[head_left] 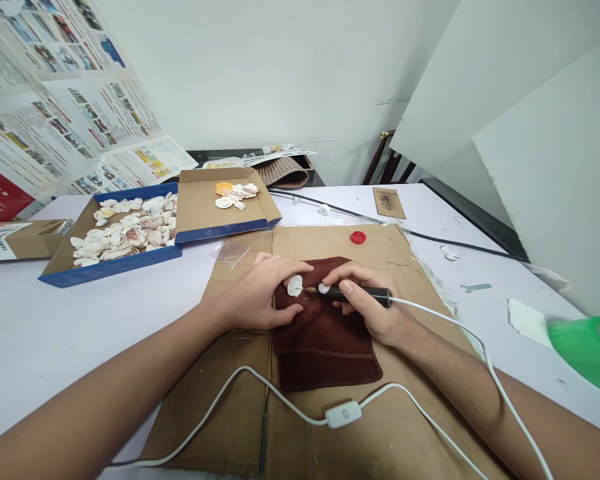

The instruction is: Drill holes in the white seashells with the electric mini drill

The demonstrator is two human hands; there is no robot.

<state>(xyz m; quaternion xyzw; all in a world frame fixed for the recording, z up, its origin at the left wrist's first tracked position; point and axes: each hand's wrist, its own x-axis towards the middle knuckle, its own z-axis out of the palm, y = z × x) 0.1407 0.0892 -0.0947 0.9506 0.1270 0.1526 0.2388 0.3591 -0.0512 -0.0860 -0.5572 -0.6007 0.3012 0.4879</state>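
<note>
A small white seashell (295,286) sits over a folded dark brown cloth (325,340). My left hand (263,290) curves around the shell from the left and holds it at that side, thumb and index finger reaching past it. The exact contact is partly hidden. My right hand (375,300) grips a black pen-shaped electric drill (353,294) between thumb and fingers. Its thin bit (305,289) points left and meets the shell's face. From the drill's back end a white cord (445,313) runs over my right forearm.
Cardboard (320,433) lies under the cloth, crossed by the cord's inline switch (343,414). Shells fill a blue box (115,265); several more lie on its lid (195,200). A red cap (358,237), small wrench (476,288) and green tape roll (587,350) are to the right.
</note>
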